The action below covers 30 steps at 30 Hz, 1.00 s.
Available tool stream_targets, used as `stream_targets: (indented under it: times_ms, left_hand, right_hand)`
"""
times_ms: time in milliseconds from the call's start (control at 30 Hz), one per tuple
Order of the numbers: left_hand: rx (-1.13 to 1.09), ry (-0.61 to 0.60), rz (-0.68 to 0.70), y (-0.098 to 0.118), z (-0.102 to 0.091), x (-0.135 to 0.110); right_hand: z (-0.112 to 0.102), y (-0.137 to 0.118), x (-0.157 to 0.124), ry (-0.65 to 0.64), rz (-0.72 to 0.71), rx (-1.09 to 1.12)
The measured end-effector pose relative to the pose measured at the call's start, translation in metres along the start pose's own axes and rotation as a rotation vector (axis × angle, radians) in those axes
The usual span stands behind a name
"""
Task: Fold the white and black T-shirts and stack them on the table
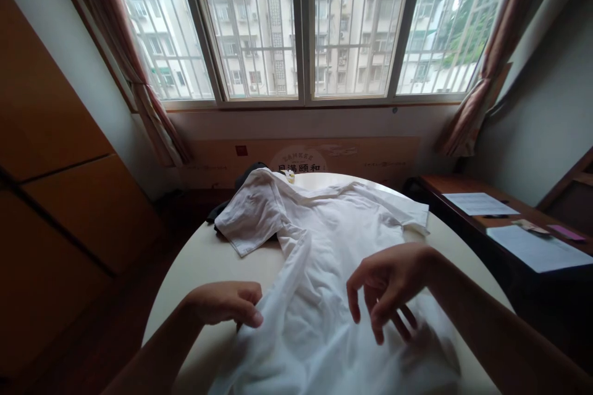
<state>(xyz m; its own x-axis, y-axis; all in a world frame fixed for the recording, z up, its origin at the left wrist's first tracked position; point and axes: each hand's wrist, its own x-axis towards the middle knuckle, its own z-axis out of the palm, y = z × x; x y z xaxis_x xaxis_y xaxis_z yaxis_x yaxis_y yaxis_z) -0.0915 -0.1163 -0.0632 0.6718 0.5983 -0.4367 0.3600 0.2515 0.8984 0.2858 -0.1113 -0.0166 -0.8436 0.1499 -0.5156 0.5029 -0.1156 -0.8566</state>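
A white short-sleeved T-shirt (324,259) lies spread and wrinkled over the round table, its sleeves at the far side and its lower part toward me. My left hand (229,303) is closed at the shirt's left edge, thumb and fingers pinching the cloth. Above the right part of the shirt hangs my right hand (391,290), fingers apart and bent downward with nothing in them. Cloth near the right hand is blurred. Under the shirt's left sleeve, a dark cloth item (252,173) partly shows.
The pale round tabletop (185,278) shows at both sides of the shirt. To the right, a brown desk (435,185) carries paper sheets (482,203). A window (301,31) with pink curtains (139,92) stands beyond, and an orange cabinet (50,136) is at left.
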Motion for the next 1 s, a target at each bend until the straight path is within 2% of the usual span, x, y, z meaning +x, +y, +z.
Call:
stream_targets:
  times_ms: [33, 67, 100, 200, 267, 300, 367, 433, 500, 567, 633, 667, 767, 800, 900, 1000]
  left_hand:
    - [0.095, -0.104, -0.019, 0.003, 0.001, 0.001]
    - [0.194, -0.152, -0.035, 0.007, 0.001, 0.003]
    - [0.271, -0.137, -0.037, 0.009, 0.001, 0.004]
    - [0.363, 0.036, -0.035, 0.01, -0.001, 0.01]
    - [0.299, 0.136, -0.034, 0.006, -0.003, 0.013]
    - [0.26, 0.198, -0.015, 0.005, -0.004, 0.015]
    - [0.241, 0.371, 0.072, 0.007, -0.007, 0.02]
    - [0.349, 0.554, 0.199, 0.019, -0.011, 0.028]
    - [0.579, 0.68, 0.323, 0.041, -0.018, 0.042]
    - [0.88, 0.744, 0.403, 0.07, -0.029, 0.063]
    - [1.173, 0.74, 0.366, 0.097, -0.042, 0.091]
    - [1.289, 0.689, 0.31, 0.109, -0.05, 0.107]
    - [1.476, 0.525, 0.186, 0.132, -0.076, 0.151]
    - [1.514, 0.515, 0.173, 0.137, -0.086, 0.163]
    - [1.606, 0.654, 0.172, 0.146, -0.119, 0.191]
    - [1.544, 0.803, 0.074, 0.152, -0.149, 0.21]
  right_hand:
    - [-0.002, 0.004, 0.004, 0.07, -0.011, -0.006]
    - [-0.005, 0.009, 0.007, 0.194, -0.043, -0.039]
    - [-0.01, 0.015, 0.01, 0.358, -0.084, -0.105]
    - [-0.033, 0.035, 0.015, 0.863, -0.128, -0.42]
    - [-0.049, 0.05, 0.02, 1.072, -0.017, -0.623]
    - [-0.055, 0.057, 0.023, 1.121, 0.072, -0.688]
    - [-0.063, 0.068, 0.034, 1.139, 0.249, -0.758]
    - [-0.064, 0.073, 0.047, 1.107, 0.362, -0.779]
    - [-0.06, 0.073, 0.058, 1.08, 0.404, -0.779]
    - [-0.057, 0.068, 0.063, 1.063, 0.426, -0.752]
    - [-0.054, 0.063, 0.062, 1.043, 0.445, -0.722]
    - [-0.053, 0.061, 0.059, 1.036, 0.451, -0.713]
    - [-0.051, 0.057, 0.05, 1.021, 0.458, -0.701]
    - [-0.049, 0.057, 0.047, 1.016, 0.461, -0.697]
    - [-0.044, 0.06, 0.041, 0.993, 0.479, -0.685]
    - [-0.038, 0.067, 0.038, 0.998, 0.474, -0.685]
